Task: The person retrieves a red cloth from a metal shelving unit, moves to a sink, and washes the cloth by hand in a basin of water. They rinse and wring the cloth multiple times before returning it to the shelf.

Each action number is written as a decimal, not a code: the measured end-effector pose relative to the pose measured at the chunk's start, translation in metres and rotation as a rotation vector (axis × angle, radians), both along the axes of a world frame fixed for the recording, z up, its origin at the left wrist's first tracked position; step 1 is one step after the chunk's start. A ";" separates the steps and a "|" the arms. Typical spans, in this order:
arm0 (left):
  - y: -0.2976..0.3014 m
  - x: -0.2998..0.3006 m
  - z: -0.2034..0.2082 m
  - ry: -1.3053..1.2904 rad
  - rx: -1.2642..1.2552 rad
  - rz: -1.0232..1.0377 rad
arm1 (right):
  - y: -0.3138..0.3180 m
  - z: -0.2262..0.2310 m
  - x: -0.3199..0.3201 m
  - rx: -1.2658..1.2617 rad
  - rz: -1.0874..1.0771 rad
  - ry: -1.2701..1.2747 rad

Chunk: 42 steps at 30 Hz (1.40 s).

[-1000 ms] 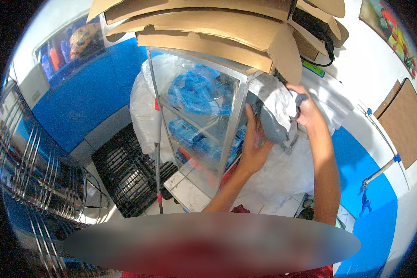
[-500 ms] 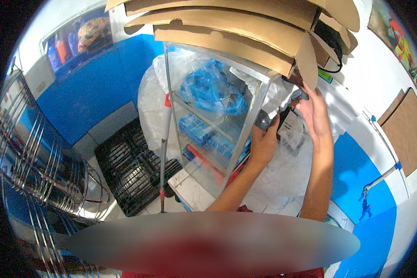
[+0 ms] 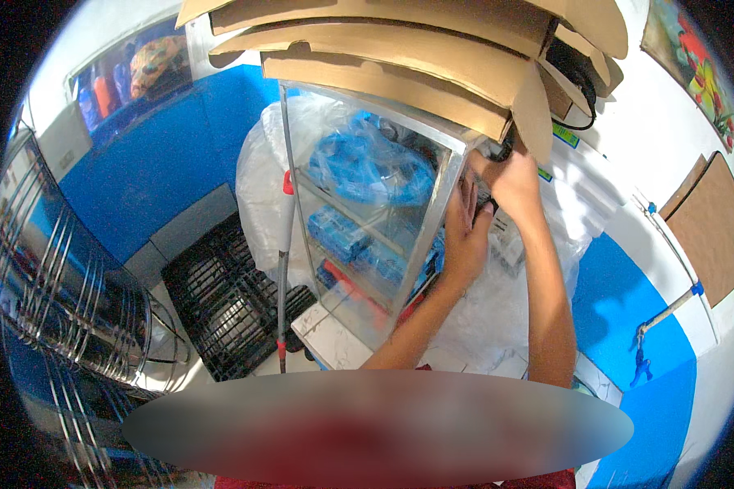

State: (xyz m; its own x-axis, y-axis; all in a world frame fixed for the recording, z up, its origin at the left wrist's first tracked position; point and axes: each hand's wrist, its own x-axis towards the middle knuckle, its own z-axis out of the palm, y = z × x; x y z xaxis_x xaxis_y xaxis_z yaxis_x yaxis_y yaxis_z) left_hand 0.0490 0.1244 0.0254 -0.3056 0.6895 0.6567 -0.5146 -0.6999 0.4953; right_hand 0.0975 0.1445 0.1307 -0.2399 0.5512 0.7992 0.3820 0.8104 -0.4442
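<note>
"Glass walled the cabinet [image 3: 367, 320] at the centre of the frame. Where was the thing between the hands?"

"A small dark item [image 3: 484, 200] showed right of centre, just beside the metal post [image 3: 444, 204]. Most of it was hidden."

"What did good handling call for?"

"In my judgement, slow, guided movement: the left hand as a steady support, the right knuckles clear of the cardboard flap [image 3: 532, 114] above, and the loose clear plastic [image 3: 497, 318] below out of the way."

"And the pose?"

"The left hand [image 3: 467, 244] pointed upward, fingers a little spread and thumb apart, close to the dark item; I could not tell whether it pinched it. The right hand [image 3: 514, 183], higher in the frame, was bent toward the left. Its fingertips were hidden, so I could not tell its grip either."
</note>
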 end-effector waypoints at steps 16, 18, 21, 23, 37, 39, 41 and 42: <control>-0.035 0.018 -0.047 0.010 -0.007 0.002 | 0.052 -0.024 -0.018 0.241 -0.130 -0.458; -0.036 0.014 -0.050 0.025 -0.070 0.006 | 0.041 -0.023 0.001 0.070 -0.057 -0.383; -0.039 0.004 -0.051 0.061 -0.111 0.026 | 0.034 -0.018 0.015 -0.056 0.096 -0.271; -0.042 -0.001 -0.053 0.099 -0.124 0.032 | 0.032 -0.016 0.015 0.006 0.145 -0.088; -0.075 -0.030 -0.070 0.686 0.010 -0.265 | -0.186 -0.355 0.078 -0.704 -0.214 -0.335; -0.077 -0.017 -0.066 0.590 -0.135 -0.195 | -0.209 -0.404 0.082 -0.433 -0.401 -0.601; -0.078 -0.008 -0.061 0.551 -0.181 -0.084 | -0.214 -0.433 0.088 -0.367 -0.427 -0.666; -0.078 -0.006 -0.058 0.579 -0.159 -0.025 | -0.207 -0.440 0.093 -0.405 -0.350 -0.588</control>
State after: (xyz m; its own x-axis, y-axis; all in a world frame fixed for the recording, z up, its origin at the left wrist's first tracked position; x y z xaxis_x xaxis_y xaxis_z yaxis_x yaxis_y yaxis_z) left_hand 0.0433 0.0460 -0.0325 0.0890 0.7951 0.6000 -0.1455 -0.5855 0.7975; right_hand 0.1909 -0.0625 -0.3094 -0.3191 0.8934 0.3164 0.8480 0.4182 -0.3255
